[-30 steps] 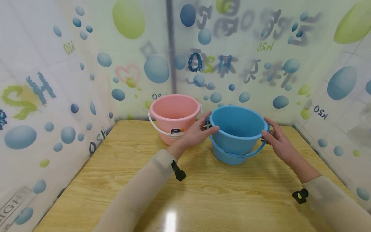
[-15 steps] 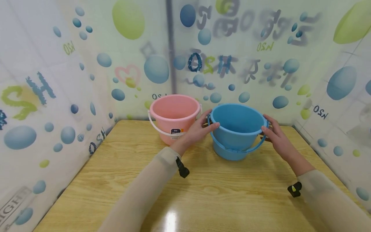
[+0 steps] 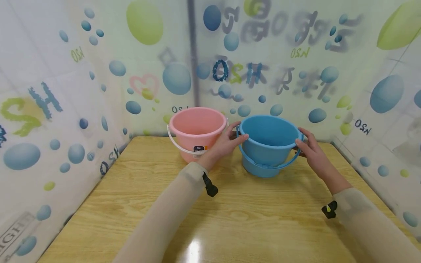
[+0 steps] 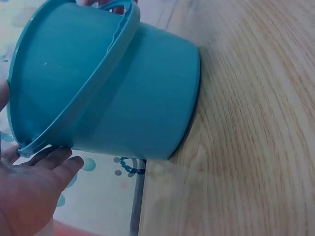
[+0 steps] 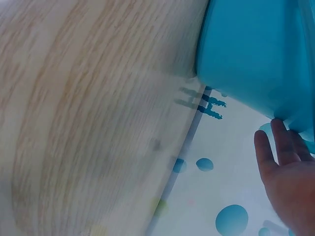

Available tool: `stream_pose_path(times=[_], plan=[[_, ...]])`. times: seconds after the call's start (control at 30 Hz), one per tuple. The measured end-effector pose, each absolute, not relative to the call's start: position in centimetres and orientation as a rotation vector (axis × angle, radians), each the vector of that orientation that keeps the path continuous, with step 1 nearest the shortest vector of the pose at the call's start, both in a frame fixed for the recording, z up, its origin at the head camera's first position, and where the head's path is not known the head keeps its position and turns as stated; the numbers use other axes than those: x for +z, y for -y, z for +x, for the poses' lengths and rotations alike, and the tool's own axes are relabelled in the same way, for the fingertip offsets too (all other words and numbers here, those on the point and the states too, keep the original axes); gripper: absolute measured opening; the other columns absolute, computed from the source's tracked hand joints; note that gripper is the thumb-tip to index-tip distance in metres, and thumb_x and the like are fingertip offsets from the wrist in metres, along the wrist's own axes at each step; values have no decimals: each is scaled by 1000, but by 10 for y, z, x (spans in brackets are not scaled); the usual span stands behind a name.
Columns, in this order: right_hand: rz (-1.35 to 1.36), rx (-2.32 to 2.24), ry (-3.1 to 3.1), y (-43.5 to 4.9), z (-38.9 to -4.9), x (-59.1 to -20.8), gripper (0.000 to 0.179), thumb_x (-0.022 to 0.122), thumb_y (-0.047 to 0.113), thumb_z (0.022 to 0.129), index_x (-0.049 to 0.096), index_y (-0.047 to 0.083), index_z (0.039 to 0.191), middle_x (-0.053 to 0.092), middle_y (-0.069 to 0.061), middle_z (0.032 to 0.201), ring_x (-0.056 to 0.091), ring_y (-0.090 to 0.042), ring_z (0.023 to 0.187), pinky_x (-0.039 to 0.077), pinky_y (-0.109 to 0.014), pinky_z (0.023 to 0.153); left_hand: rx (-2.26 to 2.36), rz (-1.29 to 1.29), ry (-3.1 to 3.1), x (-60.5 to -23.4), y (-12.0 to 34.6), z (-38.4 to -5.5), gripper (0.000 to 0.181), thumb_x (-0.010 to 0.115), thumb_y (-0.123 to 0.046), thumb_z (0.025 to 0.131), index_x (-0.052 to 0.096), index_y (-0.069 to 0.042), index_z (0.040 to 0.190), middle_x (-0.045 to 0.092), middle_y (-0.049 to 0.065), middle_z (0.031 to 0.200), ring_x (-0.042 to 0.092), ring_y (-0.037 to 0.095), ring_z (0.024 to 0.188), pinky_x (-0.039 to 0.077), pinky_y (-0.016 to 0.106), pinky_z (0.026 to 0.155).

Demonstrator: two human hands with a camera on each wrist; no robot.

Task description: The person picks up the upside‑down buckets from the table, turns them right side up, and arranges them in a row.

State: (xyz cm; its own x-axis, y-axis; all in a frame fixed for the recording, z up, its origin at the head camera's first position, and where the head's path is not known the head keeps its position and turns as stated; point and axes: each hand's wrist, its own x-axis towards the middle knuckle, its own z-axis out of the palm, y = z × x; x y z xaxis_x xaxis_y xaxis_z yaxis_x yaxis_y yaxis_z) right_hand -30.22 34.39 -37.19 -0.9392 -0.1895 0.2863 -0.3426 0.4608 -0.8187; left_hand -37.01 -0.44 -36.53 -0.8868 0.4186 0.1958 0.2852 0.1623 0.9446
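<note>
A blue plastic bucket (image 3: 266, 149) stands upright toward the back right of the table, its base right at the wood in the left wrist view (image 4: 133, 93). Its blue handle (image 3: 263, 166) hangs down in front. My left hand (image 3: 227, 142) grips the rim's left side, thumb over the edge and fingers around the outside below it. On the opposite side my right hand (image 3: 314, 157) holds the rim in the same way, its fingers (image 5: 283, 140) against the bucket's wall. Beside the left hand is a pink bucket (image 3: 197, 128) with a white handle and a dark label.
The wood-grain table (image 3: 250, 219) ends against a back wall (image 3: 276, 73) covered with a bubble-print sheet, with similar sheets at both sides. My left forearm passes in front of the pink bucket's lower right.
The blue bucket has moved back a little toward the wall, with both hands on its rim throughout. The pink bucket stays where it was.
</note>
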Motion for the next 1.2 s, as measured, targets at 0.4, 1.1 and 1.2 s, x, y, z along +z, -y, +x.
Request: stream_pose_path(times=[0.4, 1.1, 1.2], plan=[[469, 1525, 2500, -340, -307, -373, 72, 39, 33, 121, 2, 8, 177, 41, -43, 163, 57, 19, 112, 46, -6, 91, 1923, 671, -2207, -370, -1, -376, 82, 62, -42, 113, 16, -28, 179, 41, 21, 174, 46, 39, 159, 46, 61, 124], [431, 1474, 2529, -339, -314, -374, 73, 38, 37, 121, 0, 9, 177, 42, -42, 163, 54, 16, 113, 45, -8, 93, 1942, 610, -2174, -367, -10, -382, 76, 54, -45, 116, 10, -36, 178, 33, 20, 179, 43, 39, 161, 44, 58, 126], [434, 1475, 2524, -339, -315, -374, 73, 37, 37, 121, 0, 9, 177, 42, -42, 162, 54, 15, 114, 45, -9, 92, 1949, 609, -2160, -367, -10, -383, 76, 54, -45, 116, 10, -36, 178, 32, 19, 179, 43, 38, 162, 44, 58, 126]])
